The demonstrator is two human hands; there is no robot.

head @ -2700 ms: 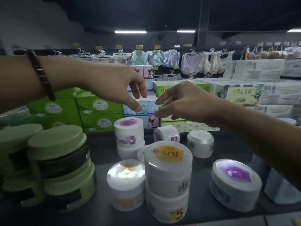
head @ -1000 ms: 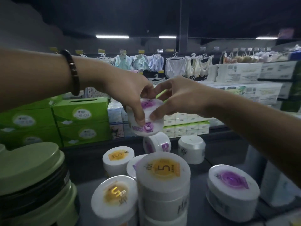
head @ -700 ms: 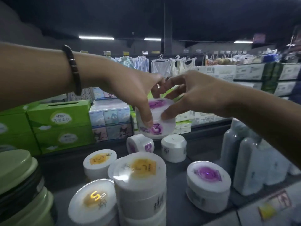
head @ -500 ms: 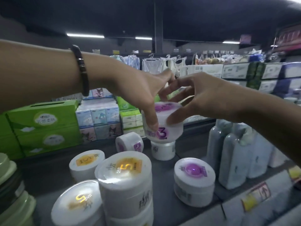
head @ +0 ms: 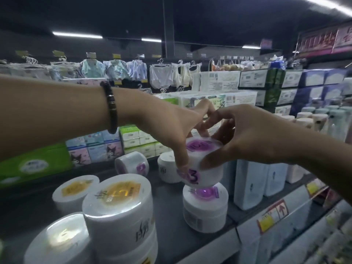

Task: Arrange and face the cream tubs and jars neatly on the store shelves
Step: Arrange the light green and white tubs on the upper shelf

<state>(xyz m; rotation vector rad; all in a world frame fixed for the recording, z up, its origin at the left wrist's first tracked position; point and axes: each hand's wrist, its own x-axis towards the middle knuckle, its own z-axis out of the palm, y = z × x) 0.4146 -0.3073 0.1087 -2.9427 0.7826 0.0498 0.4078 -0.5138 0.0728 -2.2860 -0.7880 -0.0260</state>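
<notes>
Green boxes [head: 32, 164]: stacked at far left across the aisle, not part of this job.
Yellow tubs [head: 118, 204]: clustered at the near left of the shelf, one stacked on another, lids up. They look grouped by kind.
Tipped tub [head: 131, 164]: lies on its side behind them and wants standing up.
Plain tub [head: 167, 168]: upright just beside the tipped one.
Left hand [head: 171, 126]: bracelet [head: 111, 107] at the wrist. The thumb runs down the purple tub's near side and the fingers curl over its far edge, gripping it.
Purple tub [head: 202, 162]: held by both hands with the "3" facing forward, slightly tilted. It sits directly over the lower purple tub [head: 205, 206], and I cannot tell whether they touch. It is probably being stacked like on like.
Right hand [head: 247, 136]: thumb pressed on the tub's front, fingers curled round its top and back. It likely steadies the tub so it lands square.
Bottles [head: 249, 183]: upright in rows just right of the tubs.
Shelf [head: 167, 216]: dark and flat, with price tags [head: 272, 214] along its front edge.
Room: a dim shop with light strips [head: 77, 35] overhead and clothes [head: 160, 75] on hangers across the aisle.
</notes>
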